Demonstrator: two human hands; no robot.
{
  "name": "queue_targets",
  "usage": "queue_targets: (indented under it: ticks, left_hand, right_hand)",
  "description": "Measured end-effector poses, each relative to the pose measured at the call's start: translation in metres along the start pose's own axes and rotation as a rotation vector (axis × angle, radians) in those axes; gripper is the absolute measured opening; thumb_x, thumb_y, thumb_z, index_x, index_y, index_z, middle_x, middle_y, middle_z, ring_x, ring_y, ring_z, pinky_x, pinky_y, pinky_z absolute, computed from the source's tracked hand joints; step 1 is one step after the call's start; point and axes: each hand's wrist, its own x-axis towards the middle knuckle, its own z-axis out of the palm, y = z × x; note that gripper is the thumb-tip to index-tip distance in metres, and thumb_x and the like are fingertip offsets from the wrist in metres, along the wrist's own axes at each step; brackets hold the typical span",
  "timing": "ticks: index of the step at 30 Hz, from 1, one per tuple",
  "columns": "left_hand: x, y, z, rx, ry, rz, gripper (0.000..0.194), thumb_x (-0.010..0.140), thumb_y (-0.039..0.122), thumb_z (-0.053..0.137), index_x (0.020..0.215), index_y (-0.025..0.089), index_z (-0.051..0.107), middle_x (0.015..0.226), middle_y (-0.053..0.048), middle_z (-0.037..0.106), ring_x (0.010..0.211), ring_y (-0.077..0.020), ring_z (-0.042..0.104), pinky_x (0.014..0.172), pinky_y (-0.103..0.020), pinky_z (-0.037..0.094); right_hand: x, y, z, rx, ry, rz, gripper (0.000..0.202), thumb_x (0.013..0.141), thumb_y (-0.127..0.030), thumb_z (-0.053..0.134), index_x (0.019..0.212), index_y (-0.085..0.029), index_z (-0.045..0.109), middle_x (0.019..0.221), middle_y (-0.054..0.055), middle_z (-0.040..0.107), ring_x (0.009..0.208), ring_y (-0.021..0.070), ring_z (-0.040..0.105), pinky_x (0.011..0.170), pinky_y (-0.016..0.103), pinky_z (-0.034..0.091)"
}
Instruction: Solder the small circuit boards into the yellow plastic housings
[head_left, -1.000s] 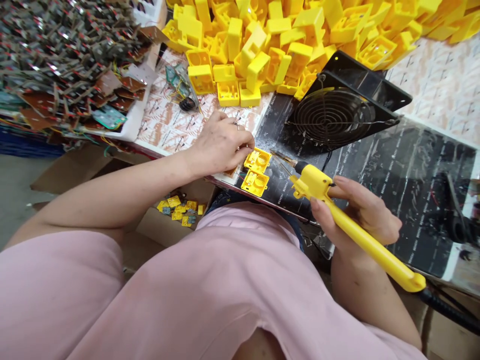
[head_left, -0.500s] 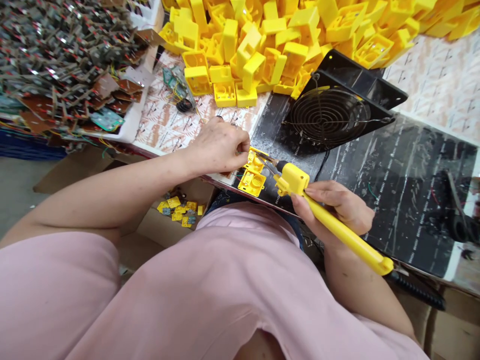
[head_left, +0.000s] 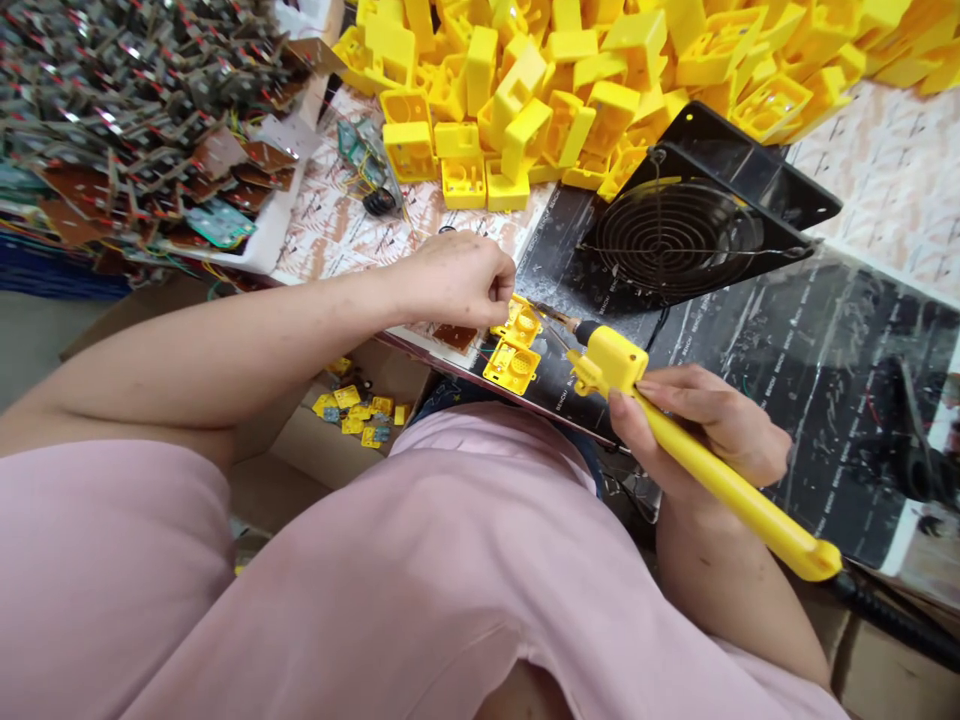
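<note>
Here's the right hand (head_left: 697, 430), wrapped snugly around a yellow soldering tool (head_left: 619, 362), thumb on the near side and fingers on the far side, with the long handle slanting down past the palm to a black cable (head_left: 896, 615). The metal tip points left, right at the edge of the upper yellow casing (head_left: 523, 325) — actual contact is too fine to make out. Over on the other side, the left hand (head_left: 466, 283) sits knuckles up at that same casing, fingers curled in and the grip narrow; whether anything is pinched in there, I cannot tell, the fingertips are hidden. Just below, toward the bench edge, lies the lower yellow casing (head_left: 512, 368), hollow side up like its neighbour, the pair sitting close together on the black mat (head_left: 814, 335). A brown board (head_left: 455, 335) shows under the left wrist, near the edge. Behind the tool stands a black fan (head_left: 664, 240) with a round wire grille, tilted on the mat, and beyond it a great spread of yellow housings (head_left: 517, 125) along the back. Far left, a dense heap of circuit boards (head_left: 142, 130) fills a white tray (head_left: 276, 220), and between tray and housings lies a small green board with wires (head_left: 360, 150). Below the bench edge — more yellow pieces (head_left: 367, 408), down in a cardboard box (head_left: 304, 470).
</note>
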Motion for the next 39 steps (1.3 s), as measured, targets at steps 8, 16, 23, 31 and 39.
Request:
queue_targets:
  ticks: [8, 16, 23, 31, 39]
  left_hand:
    - [-0.003, 0.0, -0.001, -0.008, -0.033, -0.033, 0.023, 0.073, 0.03, 0.059, 0.085, 0.021, 0.077, 0.072, 0.003, 0.069, 0.077, -0.0157, 0.068, 0.076, -0.024, 0.047]
    - [-0.003, -0.002, 0.002, -0.01, -0.02, 0.0, 0.021, 0.075, 0.029, 0.06, 0.085, 0.02, 0.076, 0.073, 0.002, 0.069, 0.074, -0.0163, 0.067, 0.071, -0.025, 0.044]
    - [-0.008, -0.016, 0.005, -0.054, 0.039, 0.106, 0.025, 0.078, 0.029, 0.057, 0.092, 0.021, 0.076, 0.08, 0.001, 0.073, 0.079, -0.0163, 0.068, 0.079, -0.027, 0.05]
    - [-0.026, -0.018, 0.016, -0.027, 0.168, 0.595, 0.06, 0.089, 0.055, 0.063, 0.137, 0.018, 0.063, 0.153, -0.016, 0.055, 0.139, -0.0339, 0.054, 0.113, -0.049, 0.044]
    - [-0.069, -0.014, 0.023, 0.208, 0.072, 0.534, 0.042, 0.083, 0.04, 0.072, 0.12, 0.022, 0.074, 0.138, -0.01, 0.068, 0.136, -0.0304, 0.055, 0.097, -0.033, 0.053]
  right_hand:
    - [-0.001, -0.004, -0.002, -0.081, -0.027, 0.019, 0.027, 0.081, -0.018, 0.084, 0.087, -0.024, 0.059, 0.072, -0.005, 0.07, 0.059, 0.0135, 0.068, 0.044, 0.025, 0.044]
    - [-0.007, -0.008, 0.0, -0.082, 0.036, 0.101, 0.036, 0.084, -0.021, 0.081, 0.118, -0.024, 0.066, 0.085, -0.001, 0.074, 0.063, 0.0153, 0.068, 0.052, 0.027, 0.053]
    - [-0.015, -0.001, -0.005, -0.086, 0.006, 0.087, 0.062, 0.085, -0.023, 0.08, 0.143, -0.027, 0.057, 0.099, 0.002, 0.077, 0.071, 0.0175, 0.073, 0.065, 0.028, 0.061]
    - [-0.027, 0.009, -0.016, -0.17, 0.394, 0.131, 0.037, 0.087, -0.039, 0.08, 0.12, -0.024, 0.076, 0.091, 0.005, 0.078, 0.068, 0.0172, 0.07, 0.057, 0.028, 0.054]
    - [-0.03, 0.019, -0.023, -0.215, 0.354, 0.032, 0.04, 0.08, -0.033, 0.086, 0.118, -0.025, 0.077, 0.082, 0.004, 0.078, 0.047, 0.0113, 0.059, 0.044, 0.025, 0.041]
